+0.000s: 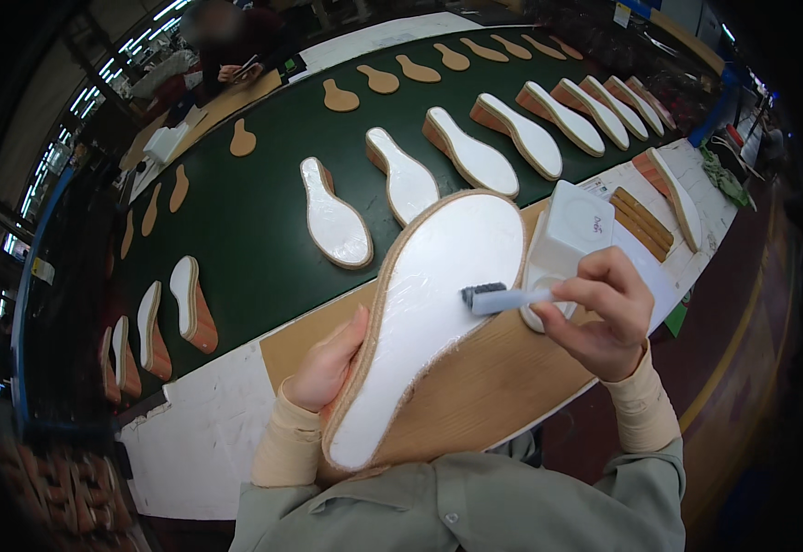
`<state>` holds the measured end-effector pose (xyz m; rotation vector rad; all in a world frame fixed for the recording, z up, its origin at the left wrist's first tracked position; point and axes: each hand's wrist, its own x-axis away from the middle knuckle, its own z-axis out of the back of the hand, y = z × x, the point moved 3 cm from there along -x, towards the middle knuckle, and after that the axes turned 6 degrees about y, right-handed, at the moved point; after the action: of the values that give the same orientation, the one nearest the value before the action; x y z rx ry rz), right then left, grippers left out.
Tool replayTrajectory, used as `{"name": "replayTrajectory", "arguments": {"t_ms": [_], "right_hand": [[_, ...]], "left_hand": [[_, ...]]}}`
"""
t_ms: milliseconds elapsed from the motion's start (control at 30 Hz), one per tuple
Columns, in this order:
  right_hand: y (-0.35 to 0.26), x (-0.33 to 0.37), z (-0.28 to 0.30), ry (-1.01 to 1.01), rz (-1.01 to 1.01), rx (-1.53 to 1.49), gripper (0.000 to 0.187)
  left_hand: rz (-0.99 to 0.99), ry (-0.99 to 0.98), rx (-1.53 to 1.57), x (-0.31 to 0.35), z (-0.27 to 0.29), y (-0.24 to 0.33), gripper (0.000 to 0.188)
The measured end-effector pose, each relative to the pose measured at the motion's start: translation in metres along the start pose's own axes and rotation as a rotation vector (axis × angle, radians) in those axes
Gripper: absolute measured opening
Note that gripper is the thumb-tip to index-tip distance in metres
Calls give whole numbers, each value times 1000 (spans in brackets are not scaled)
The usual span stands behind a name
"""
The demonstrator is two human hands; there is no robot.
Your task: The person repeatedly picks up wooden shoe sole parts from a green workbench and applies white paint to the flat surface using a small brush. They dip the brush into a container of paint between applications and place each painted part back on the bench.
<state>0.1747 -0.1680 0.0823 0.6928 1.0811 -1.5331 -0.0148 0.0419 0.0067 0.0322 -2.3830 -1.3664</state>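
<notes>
Green belt [263, 221] bearing soles [337, 221]; container [578, 219] near brush [505, 300].

I see the held white shoe sole [452, 253] shining, its tan rim [382, 299] rough. The straight pale brush handle [519, 299] looks plastic, the flat brown board [461, 400] matt wood

Shirt [502, 506], grey-green, with small pale button [451, 517] at front. Left wrap [288, 448] and right wrap [643, 409]: beige, creased, snug, beyond shirt's sleeves [648, 480].
</notes>
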Motion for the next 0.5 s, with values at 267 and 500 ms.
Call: {"name": "replayTrajectory", "arguments": {"t_ms": [267,500], "right_hand": [[12,41,11,-55,-462,-334,23],[38,55,41,19,-592,56,20]], "left_hand": [[-387,45,13,-36,13,19,56],[-479,375,-256,-56,0,4,35]]}}
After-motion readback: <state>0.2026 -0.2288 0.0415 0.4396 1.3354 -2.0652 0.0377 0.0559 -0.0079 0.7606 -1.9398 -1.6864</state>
